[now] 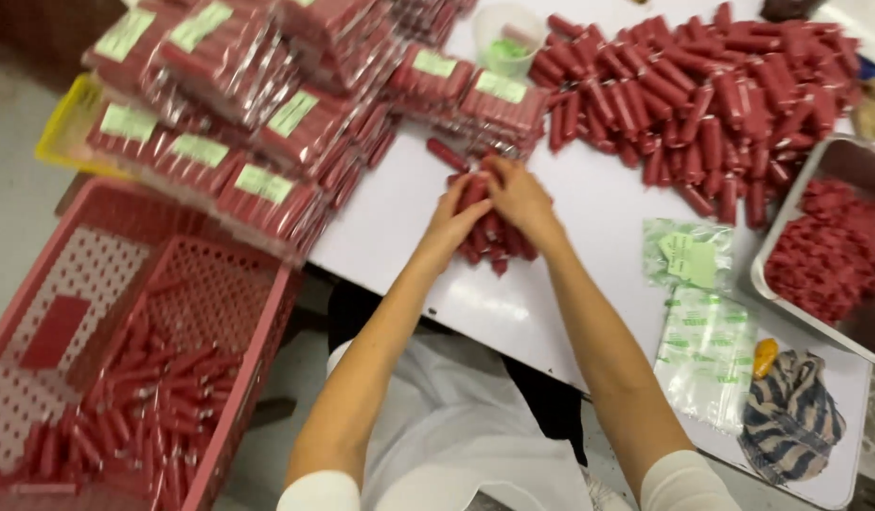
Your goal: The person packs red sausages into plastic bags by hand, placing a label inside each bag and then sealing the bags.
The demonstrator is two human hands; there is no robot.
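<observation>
A small bundle of red sausage sticks [491,244] lies on the white table [399,218] in front of me. My left hand [453,220] cups the bundle from the left. My right hand [519,196] presses on it from the right, fingers curled over the top. Both hands touch the sticks and each other at the fingertips. A single loose stick [447,154] lies just beyond the hands.
A large heap of red sticks [702,95] covers the far right. Stacked sealed packs with green labels [238,114] stand at the far left. A metal tray [816,170], empty clear bags [707,350], a striped cloth [790,416], a pink crate [257,331] and a white cup [508,38] surround the spot.
</observation>
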